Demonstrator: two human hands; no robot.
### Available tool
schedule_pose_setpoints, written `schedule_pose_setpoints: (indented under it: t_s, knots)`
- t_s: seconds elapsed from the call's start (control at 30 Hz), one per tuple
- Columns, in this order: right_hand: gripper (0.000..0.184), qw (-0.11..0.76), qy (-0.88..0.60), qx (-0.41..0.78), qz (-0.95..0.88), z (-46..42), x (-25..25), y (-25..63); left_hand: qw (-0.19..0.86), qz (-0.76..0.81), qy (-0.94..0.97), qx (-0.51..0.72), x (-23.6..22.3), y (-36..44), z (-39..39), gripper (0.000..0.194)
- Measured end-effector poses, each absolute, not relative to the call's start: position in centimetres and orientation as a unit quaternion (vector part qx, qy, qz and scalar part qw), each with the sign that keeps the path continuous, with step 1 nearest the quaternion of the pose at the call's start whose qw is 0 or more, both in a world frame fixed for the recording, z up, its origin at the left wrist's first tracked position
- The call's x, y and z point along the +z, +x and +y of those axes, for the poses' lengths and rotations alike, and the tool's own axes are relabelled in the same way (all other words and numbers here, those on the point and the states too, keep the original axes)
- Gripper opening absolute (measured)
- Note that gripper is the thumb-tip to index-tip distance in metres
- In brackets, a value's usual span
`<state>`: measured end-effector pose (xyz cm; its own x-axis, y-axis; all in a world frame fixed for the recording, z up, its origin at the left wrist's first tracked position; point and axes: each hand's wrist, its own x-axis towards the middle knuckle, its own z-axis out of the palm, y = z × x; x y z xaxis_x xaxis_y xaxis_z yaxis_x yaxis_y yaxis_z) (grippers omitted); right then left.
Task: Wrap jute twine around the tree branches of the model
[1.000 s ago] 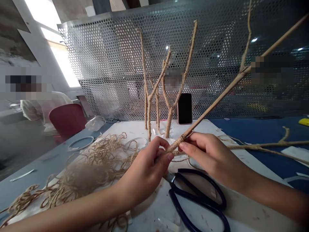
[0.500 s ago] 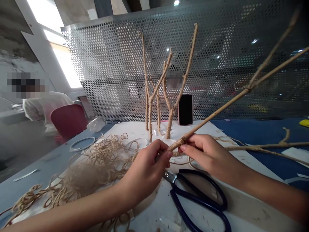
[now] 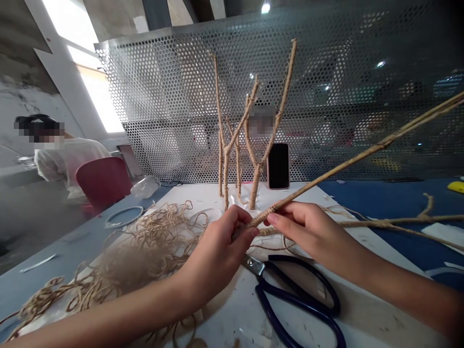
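A long, thin branch (image 3: 326, 174) slants up to the right across the table, its lower end wrapped in brown twine (image 3: 261, 218). Around that wrapped end, my left hand (image 3: 226, 244) is closed, thumb on top. Just above it, my right hand (image 3: 300, 227) pinches the branch where the wrapping stops; whether its fingers also hold loose twine is hidden. Scissors (image 3: 300, 295) with dark blue handles lie below my hands, their blades partly hidden by my left hand. To the left spreads a tangled heap of twine (image 3: 159, 232).
Several twine-wrapped branches (image 3: 255, 186) stand upright behind my hands, near a phone (image 3: 278, 166) leaning on a perforated metal screen (image 3: 163, 106). Another branch (image 3: 402, 220) lies at the right. A person (image 3: 68, 154) sits at the far left by a red chair (image 3: 103, 181).
The branch has rolled in my hands: its fork, spread apart before, now appears nearly in one line and its far end sits lower. Both hands stay in nearly the same place.
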<state>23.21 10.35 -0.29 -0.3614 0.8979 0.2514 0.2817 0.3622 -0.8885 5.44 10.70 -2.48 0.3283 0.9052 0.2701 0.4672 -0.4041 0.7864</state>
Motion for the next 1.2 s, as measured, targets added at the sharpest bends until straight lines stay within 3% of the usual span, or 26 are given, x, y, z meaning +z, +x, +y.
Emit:
schedule_pose_setpoints:
  t_s: [0.3,0.53,0.63,0.8,0.87,1.07,1.2]
  knots:
    - [0.03,0.394,-0.41,0.433,-0.699,10.5,-1.0,23.1,0.274,0.447,0.763,0.379,-2.8,5.4,10.5,0.011]
    - [0.035,0.403,-0.434,0.363,-0.72,10.0,-1.3,23.2,0.267,0.444,0.768,0.377,-2.5,5.6,9.6,0.01]
    - [0.03,0.386,-0.412,0.344,-0.75,9.6,-0.1,23.3,0.309,0.43,0.773,0.35,-1.3,5.6,9.2,0.009]
    - [0.027,0.359,-0.4,0.33,-0.776,9.4,1.1,23.8,0.401,0.375,0.81,0.207,1.2,5.0,9.1,0.025]
    - [0.026,0.36,-0.387,0.332,-0.781,9.5,0.9,23.9,0.386,0.364,0.824,0.201,1.6,4.6,9.4,0.022]
    - [0.03,0.369,-0.363,0.367,-0.773,9.8,0.7,24.1,0.537,0.299,0.77,0.173,1.3,4.0,10.2,0.03]
    - [0.033,0.385,-0.39,0.376,-0.748,10.0,0.7,24.1,0.422,0.337,0.813,0.217,1.5,4.2,9.9,0.026]
